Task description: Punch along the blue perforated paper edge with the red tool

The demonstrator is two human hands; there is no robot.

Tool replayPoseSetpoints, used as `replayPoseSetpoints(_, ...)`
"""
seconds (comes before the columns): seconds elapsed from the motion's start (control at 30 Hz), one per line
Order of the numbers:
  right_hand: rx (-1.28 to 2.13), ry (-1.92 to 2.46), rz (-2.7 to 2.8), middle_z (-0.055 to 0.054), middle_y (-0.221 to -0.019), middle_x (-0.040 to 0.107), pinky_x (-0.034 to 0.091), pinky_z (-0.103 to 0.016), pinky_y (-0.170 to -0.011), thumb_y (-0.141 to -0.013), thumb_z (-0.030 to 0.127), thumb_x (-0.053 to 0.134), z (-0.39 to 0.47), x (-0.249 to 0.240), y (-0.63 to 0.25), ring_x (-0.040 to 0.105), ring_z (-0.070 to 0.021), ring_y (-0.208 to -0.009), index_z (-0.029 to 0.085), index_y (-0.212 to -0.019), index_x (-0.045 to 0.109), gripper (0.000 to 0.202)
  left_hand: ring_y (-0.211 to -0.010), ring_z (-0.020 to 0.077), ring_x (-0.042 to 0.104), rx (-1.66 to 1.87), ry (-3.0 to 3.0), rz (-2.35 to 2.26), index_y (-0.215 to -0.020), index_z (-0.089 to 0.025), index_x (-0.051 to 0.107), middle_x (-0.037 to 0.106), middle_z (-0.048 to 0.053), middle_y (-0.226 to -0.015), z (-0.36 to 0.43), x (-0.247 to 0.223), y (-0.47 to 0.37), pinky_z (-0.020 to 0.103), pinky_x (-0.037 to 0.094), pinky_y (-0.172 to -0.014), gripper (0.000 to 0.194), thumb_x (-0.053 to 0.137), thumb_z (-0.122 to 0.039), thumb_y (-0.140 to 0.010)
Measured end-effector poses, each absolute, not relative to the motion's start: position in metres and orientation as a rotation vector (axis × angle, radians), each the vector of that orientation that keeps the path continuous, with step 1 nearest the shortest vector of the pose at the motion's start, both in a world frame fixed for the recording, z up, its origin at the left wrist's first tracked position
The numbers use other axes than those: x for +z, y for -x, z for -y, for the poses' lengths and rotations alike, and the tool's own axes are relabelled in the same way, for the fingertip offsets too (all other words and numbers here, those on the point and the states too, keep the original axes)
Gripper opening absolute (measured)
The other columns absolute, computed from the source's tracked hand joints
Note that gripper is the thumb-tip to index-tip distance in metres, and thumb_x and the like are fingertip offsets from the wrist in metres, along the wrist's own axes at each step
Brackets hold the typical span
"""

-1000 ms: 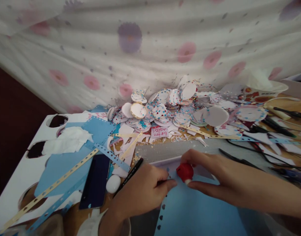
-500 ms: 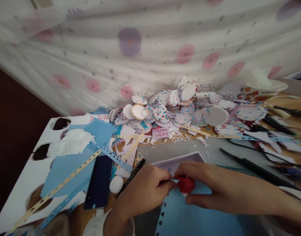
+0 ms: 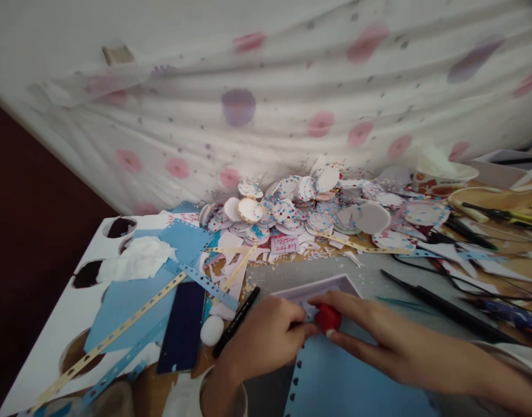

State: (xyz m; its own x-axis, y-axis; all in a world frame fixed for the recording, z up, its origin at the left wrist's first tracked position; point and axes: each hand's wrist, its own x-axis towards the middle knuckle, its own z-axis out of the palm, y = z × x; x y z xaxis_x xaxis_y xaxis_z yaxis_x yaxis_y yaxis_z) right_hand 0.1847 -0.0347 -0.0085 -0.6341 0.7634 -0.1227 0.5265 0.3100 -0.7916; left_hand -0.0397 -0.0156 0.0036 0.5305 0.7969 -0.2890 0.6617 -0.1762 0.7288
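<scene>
If the left hand [image 3: 266, 333] pinching the blue sheet [image 3: 352, 379] slips, the red punch [image 3: 329, 318] the right hand [image 3: 404, 343] clasps might tear it.

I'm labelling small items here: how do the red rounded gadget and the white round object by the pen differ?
Colour: the small rounded gadget is red, the small round object white.
Hold: the gadget is in the right hand; the white object lies near the slim black pen, no hand on it.
View: the hand partly hides the gadget; the white object shows whole.
Both look rounded.
</scene>
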Motion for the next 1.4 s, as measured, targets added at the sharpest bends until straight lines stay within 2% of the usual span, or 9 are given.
replayPoseSetpoints(0.1,1.231,1.089,2.368,-0.013,-0.133,0.062,0.048,-0.044,-0.103,-0.098,0.043,0.054,0.034,-0.008,-0.187,0.061,-0.0268,-0.121,0.024,-0.144,0.045,0.051,-0.052,0.0123,0.053,0.164,-1.908,-1.185,-0.052,-0.018,0.048,0.055,-0.003,-0.050,0.019,0.004,0.039,0.028,0.023,-0.052,0.042,0.062,-0.033,-0.089)
replayPoseSetpoints(0.17,1.234,1.076,2.371,-0.015,-0.136,0.060,0.046,-0.045,-0.106,-0.097,0.043,0.057,0.033,-0.010,-0.188,0.058,-0.0276,-0.125,0.023,-0.144,0.045,0.053,-0.053,0.0132,0.055,0.139,-1.906,-1.172,-0.055,-0.018,0.054,0.059,-0.002,-0.052,0.020,0.005,0.039,0.028,0.024,-0.052,0.039,0.063,-0.033,-0.090)
replayPoseSetpoints(0.3,1.311,1.105,2.240,-0.008,-0.109,0.068,0.049,-0.040,-0.094,-0.092,0.042,0.064,0.032,-0.019,-0.186,0.063,-0.0228,-0.102,0.021,-0.115,0.062,0.031,-0.055,0.0142,0.058,0.132,-1.928,-1.158,-0.059,-0.018,0.061,0.063,-0.001,-0.054,0.023,0.005,0.038,0.028,0.026,-0.052,0.034,0.064,-0.031,-0.090)
replayPoseSetpoints(0.53,1.370,1.175,2.098,0.001,-0.086,0.066,0.048,-0.031,-0.079,-0.078,0.035,0.078,0.028,-0.018,-0.180,0.061,-0.0178,-0.084,0.022,-0.086,0.062,0.022,-0.056,0.0139,0.059,0.120,-1.944,-1.156,-0.056,-0.017,0.059,0.063,-0.001,-0.055,0.023,0.004,0.035,0.026,0.030,-0.053,0.035,0.067,-0.028,-0.089)
replayPoseSetpoints(0.93,1.257,1.175,2.096,-0.002,-0.082,0.062,0.049,-0.037,-0.077,-0.082,0.052,0.065,0.025,-0.026,-0.175,0.057,-0.0201,-0.081,0.023,-0.080,0.057,0.031,-0.058,0.0129,0.056,0.023,-1.974,-1.159,-0.060,-0.016,0.066,0.065,-0.001,-0.058,0.022,0.000,0.036,0.025,0.031,-0.055,0.031,0.065,-0.026,-0.090)
replayPoseSetpoints(1.07,1.243,1.145,2.099,-0.001,-0.081,0.064,0.051,-0.035,-0.075,-0.082,0.051,0.065,0.024,-0.025,-0.175,0.058,-0.0189,-0.079,0.023,-0.080,0.060,0.029,-0.058,0.0135,0.055,0.034,-2.018,-1.130,-0.071,-0.017,0.071,0.062,-0.002,-0.060,0.022,0.007,0.043,0.025,0.030,-0.053,0.033,0.073,-0.048,-0.082)
replayPoseSetpoints(1.17,1.202,1.146,2.087,-0.003,-0.086,0.067,0.052,-0.037,-0.078,-0.081,0.051,0.064,0.025,-0.026,-0.173,0.060,-0.0207,-0.083,0.023,-0.086,0.063,0.029,-0.064,0.0166,0.058,0.131,-2.105,-1.140,-0.092,-0.018,0.073,0.067,0.001,-0.075,0.022,0.012,0.045,0.026,0.033,-0.057,0.053,0.078,-0.066,-0.069)
replayPoseSetpoints(1.33,1.137,1.095,2.116,-0.004,-0.088,0.069,0.053,-0.038,-0.080,-0.080,0.045,0.063,0.025,-0.028,-0.171,0.061,-0.0215,-0.084,0.023,-0.087,0.066,0.024,-0.079,0.0203,0.064,0.316,-2.140,-1.085,-0.091,-0.023,0.072,0.072,0.000,-0.087,0.021,0.005,0.035,0.027,0.038,-0.069,0.049,0.076,-0.067,-0.071)
replayPoseSetpoints(1.4,1.108,1.083,2.122,-0.005,-0.087,0.069,0.053,-0.038,-0.079,-0.081,0.043,0.061,0.023,-0.030,-0.171,0.060,-0.0214,-0.083,0.023,-0.088,0.066,0.021,-0.077,0.0189,0.064,0.347,-2.119,-1.074,-0.090,-0.024,0.072,0.072,-0.001,-0.085,0.019,0.001,0.031,0.026,0.038,-0.068,0.046,0.075,-0.066,-0.073)
